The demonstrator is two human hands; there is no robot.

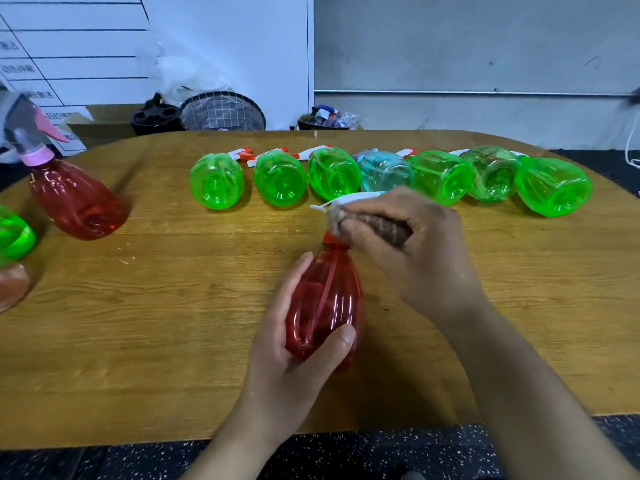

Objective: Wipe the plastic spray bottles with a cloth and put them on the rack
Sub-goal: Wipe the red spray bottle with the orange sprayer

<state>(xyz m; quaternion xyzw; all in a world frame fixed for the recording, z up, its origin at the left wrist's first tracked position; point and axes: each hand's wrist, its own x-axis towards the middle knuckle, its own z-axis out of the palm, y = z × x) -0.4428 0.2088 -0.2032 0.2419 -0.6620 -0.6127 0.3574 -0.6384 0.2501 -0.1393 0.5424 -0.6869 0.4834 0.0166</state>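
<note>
Now we grip the red bottle (pixel 323 303) by its belly over the desk (pixel 173 323), left hand (pixel 294 344) fingers curled round it; right hand (pixel 412 251) pinches the cloth (pixel 377 225) at its nozzle. Looks empty, light, slick, slightly squashy. We count seven bottles in the row (pixel 388 174), six green, one pale blue.

A row of seven lying spray bottles (pixel 388 176) walls off the desk (pixel 173 323) from 11 to 2 o'clock. At 9 to 10 o'clock a red spray bottle (pixel 74 199) and a green bottle (pixel 14 233) block the left edge. Bare wood lies open at 7 to 8 o'clock and at 3 to 4 o'clock.
</note>
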